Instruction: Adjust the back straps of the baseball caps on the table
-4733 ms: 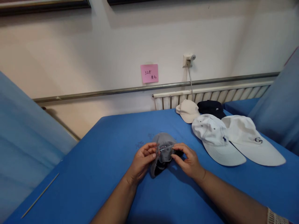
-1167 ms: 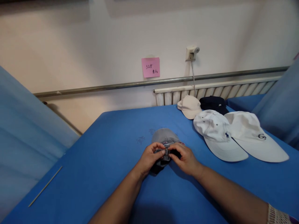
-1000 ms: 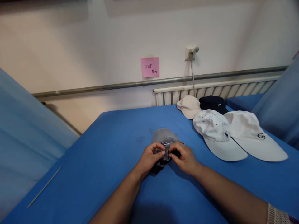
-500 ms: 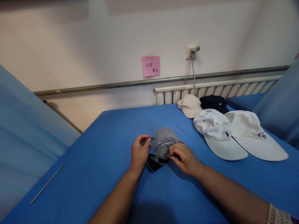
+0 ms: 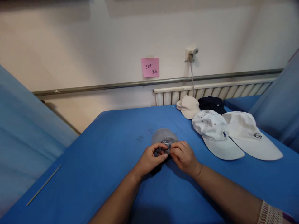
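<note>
A grey baseball cap (image 5: 164, 134) with a small embroidered label lies on the blue cloth in front of me, its strap side toward me. My left hand (image 5: 151, 159) is at the near side of the cap, thumb and fingers closed on its back strap. Against it, my right hand (image 5: 184, 156) pinches the strap from the right, and the two sets of fingertips meet. The strap's ends and any buckle are mostly covered by my fingers. Below my left hand, a dark part of the cap shows.
To the right lie a light cap with a horse logo (image 5: 211, 129), a white long-brimmed cap (image 5: 247, 130), a beige cap (image 5: 188, 106) and a dark navy cap (image 5: 211, 104). A thin stick (image 5: 44, 185) rests at the left. Behind are a radiator (image 5: 210, 90) and a rail (image 5: 130, 84).
My left hand has moved right and down from the cap's left side to meet my right hand at the strap. My right hand stays at nearly the same spot.
</note>
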A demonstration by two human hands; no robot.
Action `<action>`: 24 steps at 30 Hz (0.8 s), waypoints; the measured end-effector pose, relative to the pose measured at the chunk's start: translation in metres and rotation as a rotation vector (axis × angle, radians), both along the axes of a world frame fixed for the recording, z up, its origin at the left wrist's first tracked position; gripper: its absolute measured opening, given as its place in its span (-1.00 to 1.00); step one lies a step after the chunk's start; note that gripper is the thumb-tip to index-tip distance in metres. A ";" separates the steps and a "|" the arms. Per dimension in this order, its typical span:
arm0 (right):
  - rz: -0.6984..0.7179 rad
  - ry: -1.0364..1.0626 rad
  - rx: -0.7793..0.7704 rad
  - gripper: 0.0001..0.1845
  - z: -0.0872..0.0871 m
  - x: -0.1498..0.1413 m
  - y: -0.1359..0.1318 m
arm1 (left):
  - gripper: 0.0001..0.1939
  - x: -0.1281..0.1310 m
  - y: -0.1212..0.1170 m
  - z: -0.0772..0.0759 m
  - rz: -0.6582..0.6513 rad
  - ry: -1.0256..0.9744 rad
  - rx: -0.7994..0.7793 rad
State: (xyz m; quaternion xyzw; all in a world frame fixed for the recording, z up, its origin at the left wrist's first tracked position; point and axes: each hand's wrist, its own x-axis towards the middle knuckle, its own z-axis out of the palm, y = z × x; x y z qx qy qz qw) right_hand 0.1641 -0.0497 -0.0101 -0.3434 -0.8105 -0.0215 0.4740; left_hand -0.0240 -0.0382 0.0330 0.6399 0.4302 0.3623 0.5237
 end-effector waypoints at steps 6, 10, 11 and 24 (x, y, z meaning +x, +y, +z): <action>0.060 0.092 -0.098 -0.88 -0.004 0.000 0.004 | -0.88 0.000 0.003 -0.003 0.015 0.023 0.085; 0.089 0.109 -0.140 -0.81 -0.001 0.000 0.004 | -0.89 0.000 0.004 -0.005 0.044 0.009 0.061; 0.104 0.103 -0.150 -0.79 0.000 0.000 0.003 | -0.88 0.000 0.004 -0.006 0.067 0.004 0.059; 0.280 0.133 -0.314 -0.72 0.007 0.002 0.002 | -0.69 0.002 0.006 -0.006 0.122 -0.031 -0.138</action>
